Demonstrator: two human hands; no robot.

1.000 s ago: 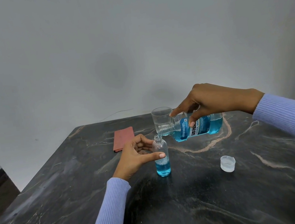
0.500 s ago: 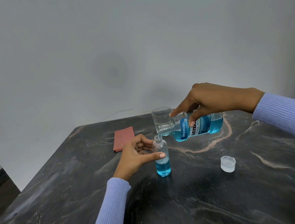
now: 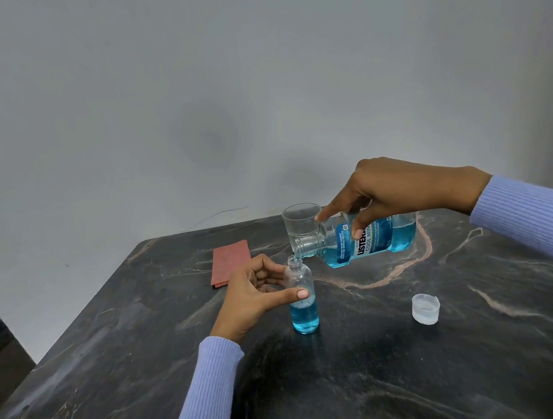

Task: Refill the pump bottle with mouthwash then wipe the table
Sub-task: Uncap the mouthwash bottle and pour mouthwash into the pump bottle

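Observation:
A small clear bottle [image 3: 304, 313] stands upright on the dark marble table [image 3: 389, 368], its neck uncapped and blue liquid filling roughly its lower third. My left hand [image 3: 257, 290] grips it from the left, thumb across its front. My right hand [image 3: 393, 192] holds a mouthwash bottle [image 3: 371, 239] tipped on its side, mouth right over the small bottle's neck, with blue liquid inside. A folded red cloth [image 3: 230, 262] lies at the back left of the table.
A clear drinking glass [image 3: 302, 225] stands just behind the mouthwash bottle's neck. A translucent cap [image 3: 425, 308] sits open side up to the right of the small bottle. A grey wall rises behind the table; the table's left edge drops to the floor.
The blue liquid in the small bottle has risen slightly. Both hands and both bottles stay almost where they were.

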